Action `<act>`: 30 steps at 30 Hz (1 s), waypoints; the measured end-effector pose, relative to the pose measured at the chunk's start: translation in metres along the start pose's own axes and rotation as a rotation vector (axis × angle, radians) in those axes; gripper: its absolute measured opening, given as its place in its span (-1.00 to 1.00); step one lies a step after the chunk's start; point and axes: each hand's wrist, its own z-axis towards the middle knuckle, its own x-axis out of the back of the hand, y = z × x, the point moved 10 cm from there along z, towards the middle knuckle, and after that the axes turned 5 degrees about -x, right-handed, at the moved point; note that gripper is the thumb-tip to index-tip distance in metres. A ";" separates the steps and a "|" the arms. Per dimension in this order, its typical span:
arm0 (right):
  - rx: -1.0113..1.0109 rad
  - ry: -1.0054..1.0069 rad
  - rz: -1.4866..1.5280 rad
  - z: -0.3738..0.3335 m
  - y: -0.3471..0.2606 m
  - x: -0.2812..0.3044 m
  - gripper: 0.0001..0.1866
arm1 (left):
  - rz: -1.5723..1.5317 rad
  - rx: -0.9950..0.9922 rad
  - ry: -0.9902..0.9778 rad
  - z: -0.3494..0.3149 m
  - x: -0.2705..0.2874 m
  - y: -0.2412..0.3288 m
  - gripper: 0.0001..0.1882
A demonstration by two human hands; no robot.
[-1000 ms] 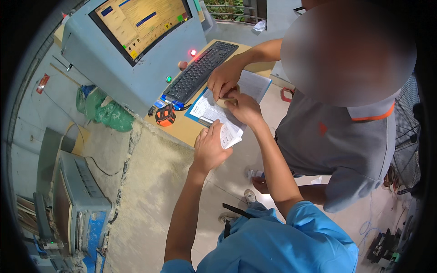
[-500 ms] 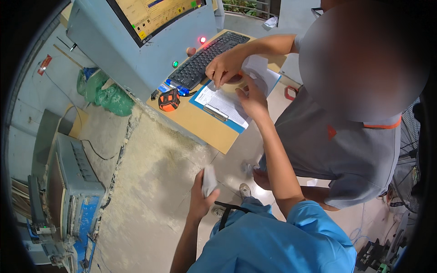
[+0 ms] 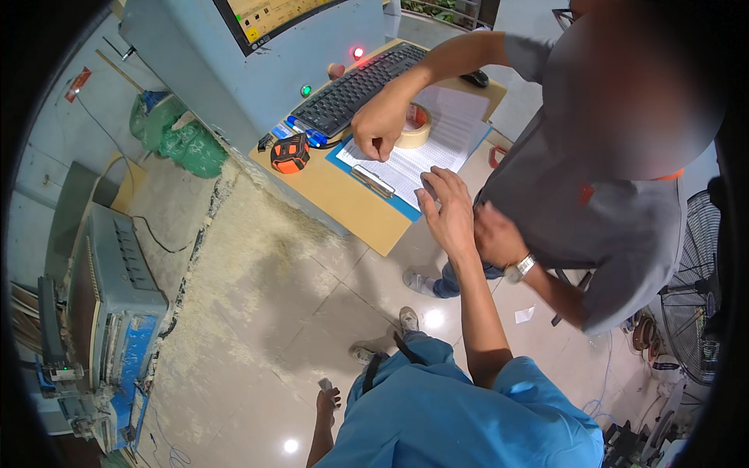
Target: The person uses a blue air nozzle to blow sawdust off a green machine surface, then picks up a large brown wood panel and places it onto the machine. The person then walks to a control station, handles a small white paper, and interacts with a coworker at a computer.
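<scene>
My right hand (image 3: pixel 450 209), open with its fingers stretched out, hovers by the near right edge of a blue clipboard (image 3: pixel 406 207) and holds nothing. Printed sheets (image 3: pixel 452 125) lie on the clipboard, and a roll of tan masking tape (image 3: pixel 413 134) rests on them. Low beside my body, my left hand (image 3: pixel 326 407) is closed around a small pale grey block (image 3: pixel 324 384), mostly hidden by the fingers. A co-worker's closed hand (image 3: pixel 376 129) is over the sheets, left of the tape; the co-worker's other hand (image 3: pixel 498 234) is next to my right wrist.
An orange and black tape measure (image 3: pixel 290 154), blue pens (image 3: pixel 304 131) and a keyboard (image 3: pixel 359 86) lie on the wooden shelf (image 3: pixel 367 228) below a monitor (image 3: pixel 265 19). Yellowish dust covers the floor at left, near a grey and blue machine (image 3: pixel 129 312). A fan (image 3: pixel 690 288) stands at right.
My right hand has drawn back from the tape roll towards me and opened. My left hand has dropped lower with the grey block. The co-worker's other hand has risen beside my wrist.
</scene>
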 end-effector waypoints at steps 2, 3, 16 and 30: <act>-0.008 -0.016 0.014 -0.002 0.001 0.000 -0.62 | -0.074 0.012 -0.023 0.004 0.002 -0.007 -0.59; -0.014 -0.023 0.023 -0.004 0.002 0.000 -0.61 | -0.114 0.023 -0.028 0.006 0.002 -0.008 -0.59; 0.022 -0.101 0.174 -0.014 0.012 -0.003 -0.57 | -0.240 -0.136 -0.125 0.017 -0.049 0.070 -0.52; 0.096 -0.143 0.147 -0.026 0.014 -0.005 -0.55 | -0.192 -0.008 -0.057 0.012 -0.051 0.030 -0.56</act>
